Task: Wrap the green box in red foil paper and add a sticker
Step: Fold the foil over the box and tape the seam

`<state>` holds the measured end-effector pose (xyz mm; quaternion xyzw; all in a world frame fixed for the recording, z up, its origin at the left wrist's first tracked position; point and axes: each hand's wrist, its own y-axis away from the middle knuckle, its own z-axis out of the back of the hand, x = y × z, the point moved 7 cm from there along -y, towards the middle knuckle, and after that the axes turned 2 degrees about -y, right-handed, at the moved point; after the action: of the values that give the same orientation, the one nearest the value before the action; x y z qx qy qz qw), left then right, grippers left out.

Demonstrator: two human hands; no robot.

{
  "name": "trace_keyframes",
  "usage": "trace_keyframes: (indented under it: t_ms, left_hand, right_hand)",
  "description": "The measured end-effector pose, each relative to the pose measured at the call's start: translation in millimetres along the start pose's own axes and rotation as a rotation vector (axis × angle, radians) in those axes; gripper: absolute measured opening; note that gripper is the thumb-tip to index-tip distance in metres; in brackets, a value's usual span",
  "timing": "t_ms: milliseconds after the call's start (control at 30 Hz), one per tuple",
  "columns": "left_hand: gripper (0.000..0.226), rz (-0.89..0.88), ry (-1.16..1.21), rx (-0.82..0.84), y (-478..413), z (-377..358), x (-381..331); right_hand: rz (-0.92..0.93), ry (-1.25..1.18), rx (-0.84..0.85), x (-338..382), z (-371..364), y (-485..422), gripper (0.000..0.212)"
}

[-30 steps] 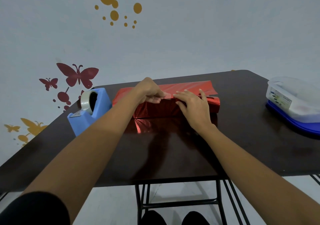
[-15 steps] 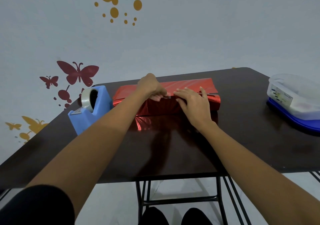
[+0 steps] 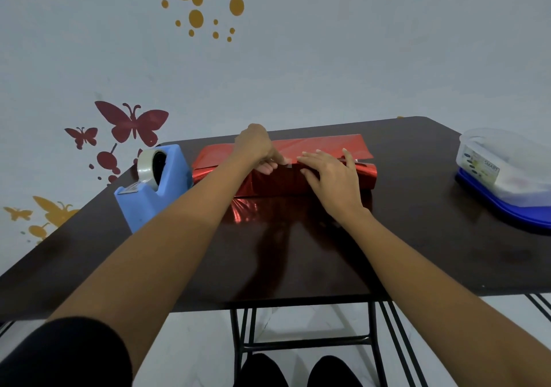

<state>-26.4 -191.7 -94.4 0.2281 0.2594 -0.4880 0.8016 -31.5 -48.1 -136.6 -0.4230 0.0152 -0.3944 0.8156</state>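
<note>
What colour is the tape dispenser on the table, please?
Light blue; the tape dispenser shows clearly in the head view, left of the wrapped box.

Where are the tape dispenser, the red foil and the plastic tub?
tape dispenser (image 3: 173, 178), head view, blue side wall.
red foil (image 3: 325, 145), head view, flat far flap.
plastic tub (image 3: 507, 163), head view, clear wall.

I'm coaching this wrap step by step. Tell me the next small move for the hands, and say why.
Probably press the clear tape flat across the seam with the left hand, while the right hand holds the red foil paper down on the box. The tape strip sits at the left fingertips on the overlap, and the foil edge beyond the right hand looks loose.
</note>
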Motion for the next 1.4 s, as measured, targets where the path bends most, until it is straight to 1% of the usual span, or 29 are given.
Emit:
trace_keyframes:
  t_ms: [100,233,367,467,533,567,600,633,667,700,733,767,867,900,933,967,1033,1100,1133,1200,1267,1400]
  left_hand:
    - [0.024,0.001,0.108,0.013,5.0,-0.2,8.8]
    - [0.02,-0.008,0.286,0.009,8.1,-1.6,21.0]
    - [0.011,0.02,0.355,-0.006,6.9,1.0,30.2]
    - [0.01,0.047,0.367,-0.015,8.3,3.0,37.9]
    - [0.028,0.061,0.375,-0.067,4.3,6.7,45.8]
    - [0.033,0.047,0.363,-0.117,6.0,9.8,46.1]
    - [0.029,0.007,0.317,-0.186,4.3,14.9,44.8]
    - [0.021,-0.056,0.23,-0.255,6.4,18.9,38.1]
    - [0.031,-0.13,0.134,-0.313,7.4,21.9,30.2]
    - [0.047,-0.19,0.039,-0.336,11.1,21.3,21.6]
    - [0.056,-0.209,-0.006,-0.321,11.6,17.4,17.8]
    - [0.059,-0.232,-0.041,-0.311,11.2,14.3,15.5]
    - [0.058,-0.162,-0.057,-0.248,0.5,9.5,27.8]
    - [0.056,-0.149,-0.063,-0.262,0.3,11.8,32.8]
    - [0.051,-0.168,-0.072,-0.309,1.5,17.4,36.6]
    - [0.042,-0.234,-0.105,-0.384,5.4,23.2,35.8]
    - [0.023,-0.499,-0.159,-0.49,20.3,29.3,22.4]
    - [0.016,-0.756,-0.219,-0.476,33.9,21.8,5.6]
    - [0.016,-0.815,-0.272,-0.471,35.7,15.0,-0.2]
    - [0.016,-0.836,-0.369,-0.489,32.4,4.7,-4.1]
    - [0.015,-0.828,-0.4,-0.527,30.4,0.6,-0.8]
    - [0.013,-0.879,-0.48,-0.591,32.3,4.5,21.6]
  right_hand:
    - [0.002,-0.012,-0.013,0.1,1.2,0.1,0.03]
    - [0.008,-0.016,-0.035,0.3,1.3,0.7,0.028]
    - [-0.006,-0.021,-0.039,-0.2,1.9,0.8,0.028]
    - [-0.009,-0.02,-0.044,0.0,1.8,1.3,0.027]
    - [-0.014,-0.03,-0.041,-0.6,1.4,1.3,0.027]
    - [-0.018,-0.037,-0.038,-1.3,1.0,1.2,0.027]
    - [-0.021,-0.042,-0.033,-1.3,0.5,0.6,0.028]
    - [-0.026,-0.04,-0.029,-1.8,0.7,0.4,0.028]
    - [-0.028,-0.036,-0.028,-1.4,0.4,0.1,0.028]
    - [-0.029,-0.03,-0.026,-1.3,0.3,0.2,0.028]
    - [-0.028,-0.025,-0.024,-0.9,0.3,0.3,0.028]
    - [-0.026,-0.023,-0.023,-0.5,0.1,0.8,0.028]
    - [-0.021,-0.019,-0.016,-0.7,0.8,1.1,0.029]
    - [-0.022,-0.018,-0.013,-1.7,0.7,1.4,0.029]
    - [-0.022,-0.019,-0.012,-1.6,0.3,1.3,0.029]
    - [-0.026,-0.024,-0.013,-2.1,-0.2,1.5,0.029]
    - [-0.029,-0.029,-0.02,-2.2,-0.3,1.0,0.029]
    - [-0.023,-0.029,-0.032,-1.6,0.4,0.3,0.028]
    - [-0.019,-0.025,-0.034,-1.6,0.9,0.1,0.028]
    - [-0.013,-0.011,-0.032,-1.4,0.8,1.1,0.028]
    - [-0.007,0.0,-0.037,-1.5,1.4,1.6,0.028]
    - [0.001,0.01,-0.022,-1.0,0.7,1.6,0.029]
